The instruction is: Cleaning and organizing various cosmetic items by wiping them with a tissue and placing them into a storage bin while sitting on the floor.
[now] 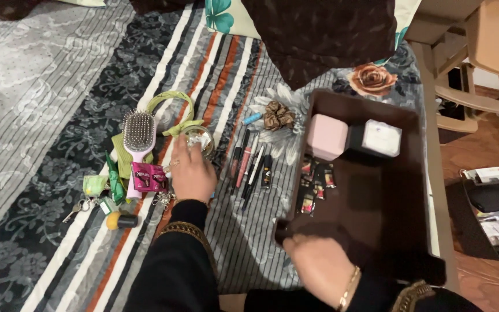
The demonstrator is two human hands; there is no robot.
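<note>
My left hand (193, 172) lies over a small clear round jar (198, 139) on the striped bedspread, fingers curled around it. My right hand (317, 267), with a gold bracelet, grips the near left corner of a dark brown tray (376, 202). In the tray sit a pink box (327, 136), a white box (381, 137) and several small sachets (316, 180). A pink hairbrush (138, 141) and a magenta packet (149, 177) lie left of my left hand. Several pens and makeup sticks (251, 166) lie between hand and tray.
A green headband (174, 110), brown scrunchie (278, 115), blue tube (252, 118), keys (78, 208), a yellow-capped bottle (121, 221) and green wrappers (111, 179) are scattered on the bed. A brown cushion (319, 34) lies at the top. A wooden chair (480, 52) and floor clutter (495, 202) stand right.
</note>
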